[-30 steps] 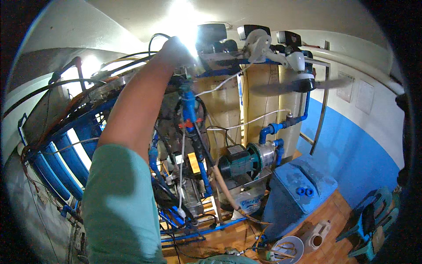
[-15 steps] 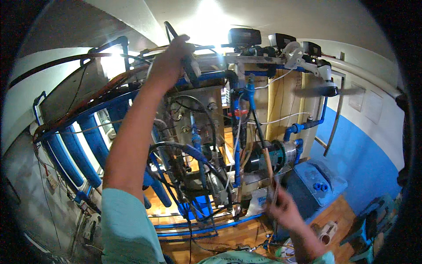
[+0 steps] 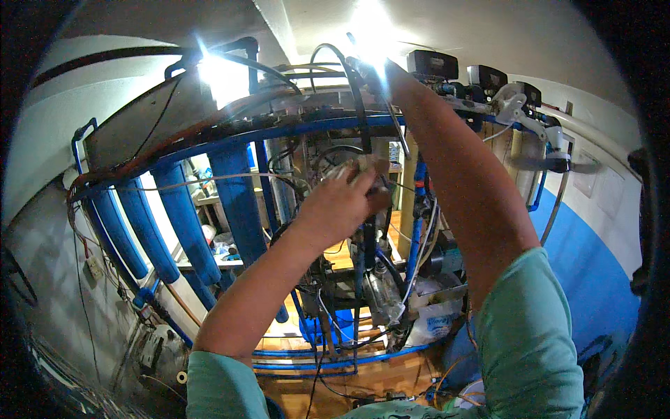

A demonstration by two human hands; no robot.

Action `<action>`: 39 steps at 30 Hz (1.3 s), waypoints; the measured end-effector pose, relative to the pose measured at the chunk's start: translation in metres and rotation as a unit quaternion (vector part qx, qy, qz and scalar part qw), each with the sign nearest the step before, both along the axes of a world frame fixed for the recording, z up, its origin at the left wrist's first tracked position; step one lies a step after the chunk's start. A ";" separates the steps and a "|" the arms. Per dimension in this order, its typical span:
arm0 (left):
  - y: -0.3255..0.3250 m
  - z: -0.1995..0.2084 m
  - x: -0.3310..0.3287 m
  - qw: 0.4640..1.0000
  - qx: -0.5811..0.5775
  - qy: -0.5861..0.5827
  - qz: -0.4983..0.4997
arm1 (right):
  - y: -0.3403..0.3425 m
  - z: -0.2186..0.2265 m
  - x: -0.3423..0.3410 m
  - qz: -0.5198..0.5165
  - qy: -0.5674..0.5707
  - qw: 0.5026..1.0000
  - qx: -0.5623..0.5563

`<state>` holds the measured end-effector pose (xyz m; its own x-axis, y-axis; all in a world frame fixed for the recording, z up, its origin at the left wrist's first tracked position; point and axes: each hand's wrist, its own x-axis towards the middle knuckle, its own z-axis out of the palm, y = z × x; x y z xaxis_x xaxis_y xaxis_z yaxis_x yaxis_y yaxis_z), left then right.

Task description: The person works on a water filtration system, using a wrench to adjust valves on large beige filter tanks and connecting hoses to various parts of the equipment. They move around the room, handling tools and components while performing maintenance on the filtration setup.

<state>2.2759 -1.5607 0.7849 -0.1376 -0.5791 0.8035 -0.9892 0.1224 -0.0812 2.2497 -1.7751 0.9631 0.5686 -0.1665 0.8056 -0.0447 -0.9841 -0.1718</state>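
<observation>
A thick black hose arches over the top of a pipe frame and hangs down its middle. My left hand is closed around this hose at mid-height, its fingers curled across the front. Raised above the top rail, my right hand is half lost in lamp glare, its fingers apparently closed. A thin dark rod-like piece slants down from beside that hand; whether the hand grips it or the hose is unclear. Behind my left hand, fittings and cables are partly hidden.
Wide blue vertical pipes stand at the left, below a blue rail. Black boxes and a white fan line the upper right. Lower down are a clear plastic bag, a blue bucket and loose cables over the wooden floor.
My left hand has come down from the top rail to mid-frame. My right hand has risen from low right to above the rail, leaving the brownish stick-like piece. The view has shifted left.
</observation>
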 end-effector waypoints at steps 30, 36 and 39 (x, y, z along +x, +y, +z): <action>-0.039 0.102 0.111 0.676 -0.103 0.520 -0.512 | 0.081 0.023 -0.142 0.168 -0.319 0.910 0.205; 0.013 0.161 0.088 0.744 -0.082 0.505 -0.430 | 0.139 -0.040 -0.176 0.245 -0.468 0.813 0.244; 0.019 0.185 0.061 0.770 -0.018 0.472 -0.429 | 0.151 -0.066 -0.217 0.286 -0.413 0.837 0.215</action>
